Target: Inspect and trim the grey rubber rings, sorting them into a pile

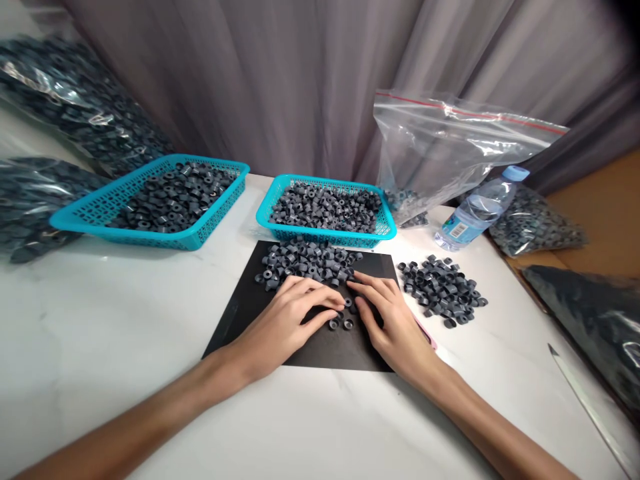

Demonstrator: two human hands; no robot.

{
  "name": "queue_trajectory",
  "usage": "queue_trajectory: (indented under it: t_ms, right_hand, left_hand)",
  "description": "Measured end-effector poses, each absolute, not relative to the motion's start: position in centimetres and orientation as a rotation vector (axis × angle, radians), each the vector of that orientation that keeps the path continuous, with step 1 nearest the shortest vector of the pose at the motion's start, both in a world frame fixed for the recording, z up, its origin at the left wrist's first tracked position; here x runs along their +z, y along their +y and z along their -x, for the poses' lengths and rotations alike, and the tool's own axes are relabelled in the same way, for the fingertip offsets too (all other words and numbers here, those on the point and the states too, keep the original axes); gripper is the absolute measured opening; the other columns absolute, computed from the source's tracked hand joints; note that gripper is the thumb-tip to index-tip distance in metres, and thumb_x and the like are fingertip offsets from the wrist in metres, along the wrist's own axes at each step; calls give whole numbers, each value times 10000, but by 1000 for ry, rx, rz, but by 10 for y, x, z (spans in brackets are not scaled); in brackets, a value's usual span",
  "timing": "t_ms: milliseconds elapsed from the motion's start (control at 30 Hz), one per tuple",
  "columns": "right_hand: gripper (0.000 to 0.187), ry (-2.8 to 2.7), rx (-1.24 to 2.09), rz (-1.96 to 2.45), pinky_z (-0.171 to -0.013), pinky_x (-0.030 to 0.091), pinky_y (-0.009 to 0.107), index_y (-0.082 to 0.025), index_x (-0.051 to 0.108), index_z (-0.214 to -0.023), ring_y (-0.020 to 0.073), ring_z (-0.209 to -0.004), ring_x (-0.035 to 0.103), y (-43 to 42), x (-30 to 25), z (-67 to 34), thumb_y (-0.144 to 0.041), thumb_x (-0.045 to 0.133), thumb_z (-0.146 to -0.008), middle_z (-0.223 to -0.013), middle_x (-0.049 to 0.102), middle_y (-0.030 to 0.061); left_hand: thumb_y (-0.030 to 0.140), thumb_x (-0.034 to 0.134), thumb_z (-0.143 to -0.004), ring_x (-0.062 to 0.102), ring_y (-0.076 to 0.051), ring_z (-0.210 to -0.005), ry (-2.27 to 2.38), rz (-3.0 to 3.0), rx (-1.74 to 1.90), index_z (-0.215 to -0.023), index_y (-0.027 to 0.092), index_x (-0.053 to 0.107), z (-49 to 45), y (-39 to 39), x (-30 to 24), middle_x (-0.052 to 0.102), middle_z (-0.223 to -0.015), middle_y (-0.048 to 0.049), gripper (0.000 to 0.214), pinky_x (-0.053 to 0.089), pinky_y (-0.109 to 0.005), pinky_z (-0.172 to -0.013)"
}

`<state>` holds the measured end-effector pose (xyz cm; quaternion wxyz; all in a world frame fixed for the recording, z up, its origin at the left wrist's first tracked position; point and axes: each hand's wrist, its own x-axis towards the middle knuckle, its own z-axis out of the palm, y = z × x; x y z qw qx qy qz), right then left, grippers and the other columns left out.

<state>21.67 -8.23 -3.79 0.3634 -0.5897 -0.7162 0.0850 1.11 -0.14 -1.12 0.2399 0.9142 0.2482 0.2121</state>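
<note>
A black mat [250, 313] lies on the white table [125, 313], with a heap of small grey rubber rings [305, 260] at its far edge. My left hand [290, 320] rests flat on the mat, fingers stretched out toward the heap. My right hand [390, 320] lies beside it, fingers also spread and touching the near edge of the heap. A few loose rings [341, 323] sit between the two hands' fingertips. Neither hand grips anything.
Two teal baskets [100, 207] [385, 230] of grey rings stand behind the mat. A second ring pile [443, 290] lies to the right. An open zip bag [450, 147], a water bottle [475, 213], filled bags [75, 113] and a knife [585, 400] surround the area.
</note>
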Motion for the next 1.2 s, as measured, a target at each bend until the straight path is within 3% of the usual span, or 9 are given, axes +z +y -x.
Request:
queue_trajectory:
  t_ms: [267,533,767,933,1067,1200]
  right_hand:
    - [255,-1779,218,1517,-987,478,463,-256,619,-1205,258,-1125,546,-83,-35,-214,-220,437,-1030,-1179,609,97]
    - [40,-1609,203,1605,-764,472,346,-219,523,-971,206,-866,563,-81,-40,-218,-249,508,-994,-928,579,49]
    - [234,-1582,220,1576,-861,496,385,-218,515,-1237,223,-964,600,-83,-39,-217,-257,461,-1013,-1045,601,79]
    - [211,-1603,206,1524,-900,510,401,-224,599,-1135,240,-1040,620,-82,-38,-218,-237,421,-1023,-1120,623,101]
    - [176,-1550,236,1544,-886,508,389,-229,602,-1130,232,-1006,637,-82,-40,-219,-256,470,-1016,-1087,662,79]
    - [146,-1525,276,1554,-872,504,376,-233,610,-1104,225,-979,644,-86,-39,-217,-281,513,-1005,-1061,676,66]
  left_hand:
    - [223,561,-982,575,-177,-1121,658,-2721,554,-1149,267,629,-3,12,4,695,-1168,19,185,329,-358,-1017]
    - [265,576,-971,567,-203,-1091,632,-2870,494,-1105,245,663,2,18,5,670,-1129,-14,161,342,-378,-982]
    - [304,591,-957,570,-206,-1054,624,-2825,535,-1024,239,657,2,17,13,679,-1089,-13,114,368,-370,-959]
    - [282,600,-930,597,-172,-889,614,-2652,492,-976,241,628,3,16,15,668,-933,14,68,432,-316,-873]
    - [233,543,-960,636,-152,-949,574,-2511,432,-1174,273,639,4,15,15,685,-1054,4,238,466,-271,-888]
    - [229,550,-957,658,-141,-933,583,-2450,432,-1082,270,681,3,14,17,711,-1063,18,185,484,-249,-853]
